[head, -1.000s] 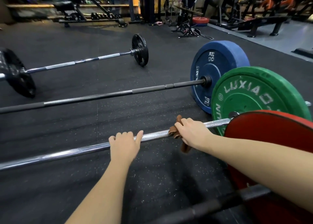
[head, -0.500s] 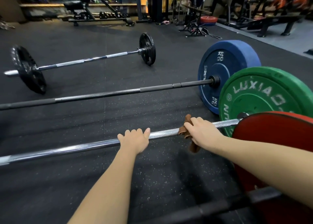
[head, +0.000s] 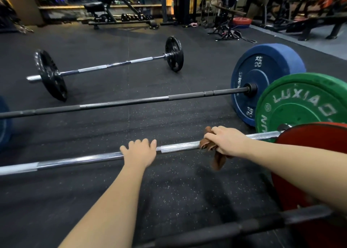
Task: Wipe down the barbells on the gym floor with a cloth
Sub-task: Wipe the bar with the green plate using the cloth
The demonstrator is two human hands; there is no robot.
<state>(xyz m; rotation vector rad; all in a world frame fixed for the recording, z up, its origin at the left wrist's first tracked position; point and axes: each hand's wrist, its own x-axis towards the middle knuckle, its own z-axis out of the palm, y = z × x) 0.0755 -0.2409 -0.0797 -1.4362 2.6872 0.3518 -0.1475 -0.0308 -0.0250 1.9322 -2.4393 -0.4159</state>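
Your left hand (head: 139, 151) has its grip curled over the chrome barbell (head: 178, 147). At its 3 o'clock, your right hand (head: 228, 141) has its grip clenched on the brown cloth (head: 218, 160), which is wrapped on the same bar. For a good wipe, I think you should steady the bar with the left hand, squeeze the cloth fully around the bar and slide it along the shaft. At 1 o'clock, the green plate (head: 300, 107) reads "LUXIAO", cut by the edge. Farther away, the blue plate (head: 262, 67) shows "20 KG".

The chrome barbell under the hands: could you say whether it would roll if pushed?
Probably: the chrome barbell rides on a round green plate on flat floor. It likely feels heavy and rigid. The left hand holding it may steady it.
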